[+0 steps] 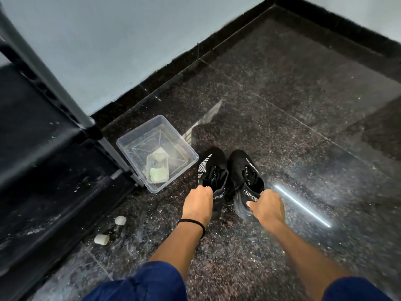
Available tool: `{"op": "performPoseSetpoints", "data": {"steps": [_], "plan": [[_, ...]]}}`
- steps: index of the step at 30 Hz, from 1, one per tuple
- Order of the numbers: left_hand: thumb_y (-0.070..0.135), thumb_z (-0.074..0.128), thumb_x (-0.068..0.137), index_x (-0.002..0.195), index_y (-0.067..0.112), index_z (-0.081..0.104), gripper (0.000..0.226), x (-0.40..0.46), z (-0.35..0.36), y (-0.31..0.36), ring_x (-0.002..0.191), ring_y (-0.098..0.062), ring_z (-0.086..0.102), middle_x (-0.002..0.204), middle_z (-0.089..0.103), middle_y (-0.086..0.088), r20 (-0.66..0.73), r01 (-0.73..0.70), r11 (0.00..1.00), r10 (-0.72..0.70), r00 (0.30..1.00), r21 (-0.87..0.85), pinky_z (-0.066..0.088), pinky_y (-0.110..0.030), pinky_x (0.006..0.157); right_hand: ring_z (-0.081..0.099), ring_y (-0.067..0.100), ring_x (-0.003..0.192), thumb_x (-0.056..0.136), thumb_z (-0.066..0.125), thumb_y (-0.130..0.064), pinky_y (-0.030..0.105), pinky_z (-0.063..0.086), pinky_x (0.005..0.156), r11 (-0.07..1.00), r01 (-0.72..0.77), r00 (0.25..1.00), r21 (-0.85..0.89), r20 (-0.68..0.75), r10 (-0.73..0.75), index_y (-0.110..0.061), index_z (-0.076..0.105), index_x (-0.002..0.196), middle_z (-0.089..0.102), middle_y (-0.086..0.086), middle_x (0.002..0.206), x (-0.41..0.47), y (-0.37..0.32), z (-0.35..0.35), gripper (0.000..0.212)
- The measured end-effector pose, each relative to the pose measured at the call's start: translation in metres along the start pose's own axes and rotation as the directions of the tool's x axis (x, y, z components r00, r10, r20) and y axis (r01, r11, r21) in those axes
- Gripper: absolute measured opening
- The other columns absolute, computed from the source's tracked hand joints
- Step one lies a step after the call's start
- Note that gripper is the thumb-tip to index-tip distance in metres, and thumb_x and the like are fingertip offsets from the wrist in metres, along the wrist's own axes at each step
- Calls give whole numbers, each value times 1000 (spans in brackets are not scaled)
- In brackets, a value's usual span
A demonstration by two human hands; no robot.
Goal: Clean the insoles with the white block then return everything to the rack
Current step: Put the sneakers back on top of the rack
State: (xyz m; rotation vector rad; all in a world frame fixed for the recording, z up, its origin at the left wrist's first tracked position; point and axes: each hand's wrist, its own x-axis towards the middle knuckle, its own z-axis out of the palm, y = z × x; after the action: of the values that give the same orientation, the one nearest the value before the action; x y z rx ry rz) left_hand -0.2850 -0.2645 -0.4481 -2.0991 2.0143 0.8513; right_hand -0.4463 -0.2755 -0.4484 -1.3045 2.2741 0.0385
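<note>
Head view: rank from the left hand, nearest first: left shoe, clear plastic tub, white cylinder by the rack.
From the left hand:
1. Left shoe, gripped at its heel collar.
2. Clear plastic tub, ahead and to the left, beside the rack leg.
3. White cylinder, back and far left on the floor, at the rack's edge.

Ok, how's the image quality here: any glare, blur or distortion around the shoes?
Head view: a bright streak of glare on the glossy floor right of the shoes; wide-angle bending along the rack and wall edge; corners soft, sleeves blurred; both hands, left and right, reasonably sharp.
</note>
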Motion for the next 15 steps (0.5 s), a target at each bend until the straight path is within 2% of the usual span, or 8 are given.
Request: {"op": "performPoseSetpoints", "data": {"steps": [4,9,15], "plan": [[3,50,94,105,3,57,13,-36,-37,15,104,-34,60,108,62,-17,-37,-44,999,43,998,-33,48,-38,79,55,25,64,76,76,-18,26,40,58,999,-4,1000,49,-8,4,2,66,88,68,16,83,-31,-15,-37,25],[6,49,95,101,1,57,12,-79,-91,35,102,-38,59,104,61,-19,-133,-77,993,66,989,-86,46,-41,79,63,33,84,76,74,-15,30,44,63,997,62,998,48,-24,-61,3,64,90,67,18,92,-66,-32,-94,25],[11,50,96,107,0,58,17,-146,-141,31,101,-38,60,106,62,-20,-206,-87,996,87,975,11,47,-41,79,63,34,82,78,73,-13,33,48,62,972,224,967,-67,-109,-230,0,63,87,65,18,92,-114,-45,-148,18]]}}
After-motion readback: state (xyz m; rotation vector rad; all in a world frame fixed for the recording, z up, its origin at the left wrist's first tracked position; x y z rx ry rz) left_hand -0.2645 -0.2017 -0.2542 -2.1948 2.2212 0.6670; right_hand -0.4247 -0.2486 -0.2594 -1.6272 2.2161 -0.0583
